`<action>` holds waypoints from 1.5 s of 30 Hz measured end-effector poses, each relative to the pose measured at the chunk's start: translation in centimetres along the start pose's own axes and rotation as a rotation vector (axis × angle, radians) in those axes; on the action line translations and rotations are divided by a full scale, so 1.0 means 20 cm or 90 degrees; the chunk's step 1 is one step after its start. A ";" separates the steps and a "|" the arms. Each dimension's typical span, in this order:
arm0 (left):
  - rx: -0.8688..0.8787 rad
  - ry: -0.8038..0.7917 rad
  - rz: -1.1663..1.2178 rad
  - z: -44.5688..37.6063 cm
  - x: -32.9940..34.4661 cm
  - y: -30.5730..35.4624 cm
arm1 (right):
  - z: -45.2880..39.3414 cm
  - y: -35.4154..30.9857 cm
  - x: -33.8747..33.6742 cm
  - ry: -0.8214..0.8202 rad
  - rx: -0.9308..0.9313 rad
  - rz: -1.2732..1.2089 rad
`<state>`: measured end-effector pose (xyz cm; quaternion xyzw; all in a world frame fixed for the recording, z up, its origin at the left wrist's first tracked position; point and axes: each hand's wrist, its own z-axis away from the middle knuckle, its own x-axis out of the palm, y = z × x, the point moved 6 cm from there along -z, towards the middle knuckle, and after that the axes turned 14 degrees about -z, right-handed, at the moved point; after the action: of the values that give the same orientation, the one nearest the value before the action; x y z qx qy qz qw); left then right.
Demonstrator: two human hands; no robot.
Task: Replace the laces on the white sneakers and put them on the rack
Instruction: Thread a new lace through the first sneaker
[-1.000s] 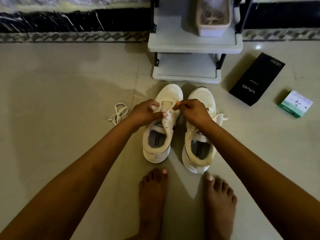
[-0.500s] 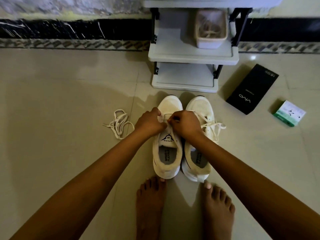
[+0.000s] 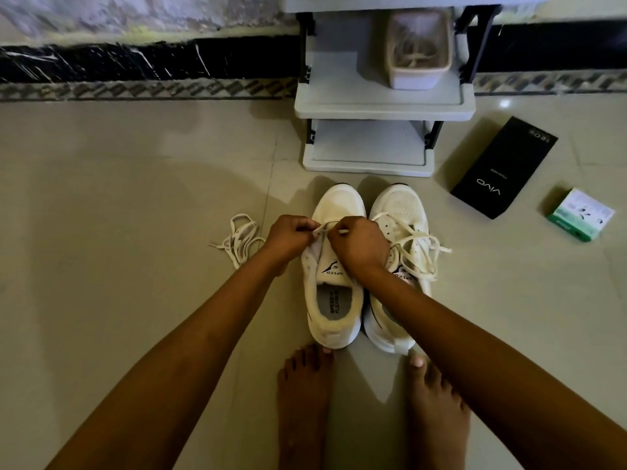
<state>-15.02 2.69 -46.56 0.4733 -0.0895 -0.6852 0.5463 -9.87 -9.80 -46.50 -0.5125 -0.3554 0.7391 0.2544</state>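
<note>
Reaching down with both arms, the person pinches a lace over the left sneaker, left hand and right hand curled, knuckles nearly touching; the sneakers sit on the floor just before the rack.

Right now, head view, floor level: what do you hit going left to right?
Loose lace pile → left hand → right hand → laced right sneaker → black box → small green-and-white box.
</note>
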 end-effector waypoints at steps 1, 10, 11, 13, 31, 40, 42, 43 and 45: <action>0.001 -0.002 0.003 0.00 0.00 0.00 | 0.00 0.00 0.00 0.013 -0.002 0.004; 0.035 -0.009 -0.013 0.01 0.01 0.01 | -0.01 0.00 0.01 0.017 -0.026 0.020; 0.035 -0.011 -0.013 0.01 0.01 0.00 | -0.01 0.00 0.02 0.012 -0.022 0.009; 0.034 -0.016 0.000 0.01 0.01 0.00 | -0.03 0.01 0.02 -0.005 -0.001 -0.050; -0.077 -0.001 0.092 -0.03 0.04 -0.02 | -0.05 0.00 0.04 -0.060 0.027 0.008; 0.119 0.161 -0.255 -0.05 0.03 0.07 | -0.01 -0.03 0.05 -0.041 -0.134 0.194; 0.126 0.218 -0.139 -0.02 -0.05 0.11 | -0.03 -0.01 0.04 -0.098 -0.155 0.251; 0.114 0.228 0.048 -0.01 -0.11 0.15 | -0.05 -0.01 0.03 -0.132 -0.148 0.251; 0.103 0.229 0.466 0.00 -0.28 0.22 | -0.07 0.02 0.03 -0.201 -0.139 0.239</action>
<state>-12.35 5.63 -40.61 0.5639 -0.2086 -0.3425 0.7220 -8.76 -9.26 -47.38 -0.4718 -0.3672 0.8016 -0.0023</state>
